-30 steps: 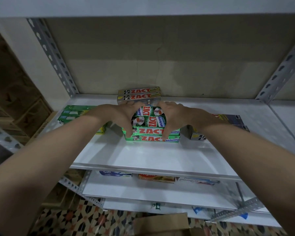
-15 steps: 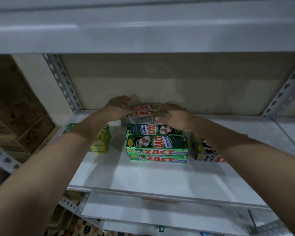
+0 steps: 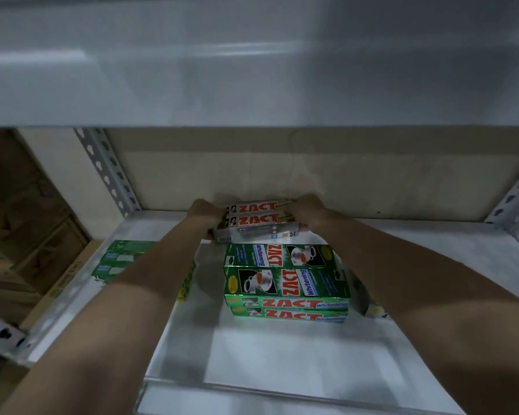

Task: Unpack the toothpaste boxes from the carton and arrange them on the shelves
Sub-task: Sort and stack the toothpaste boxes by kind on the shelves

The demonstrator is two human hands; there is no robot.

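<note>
Here, both hands (image 3: 206, 215) (image 3: 307, 211) hold grey boxes (image 3: 256, 224) over the white shelf (image 3: 282, 360).

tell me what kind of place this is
Probably a shop stockroom or storage area. Bare metal shelves on slotted angle posts hold stacks of boxed ZACT toothpaste, cardboard cartons sit to the left, and both hands grip a grey pack.

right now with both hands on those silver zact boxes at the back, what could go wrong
1. The left hand and right hand squeeze the silver Zact boxes only by their ends; the stack could slip apart.
2. The green Zact Whitening stack sits directly in front; drawing the boxes forward could knock it.
3. The right forearm passes close over the grey boxes and might nudge them.
</note>
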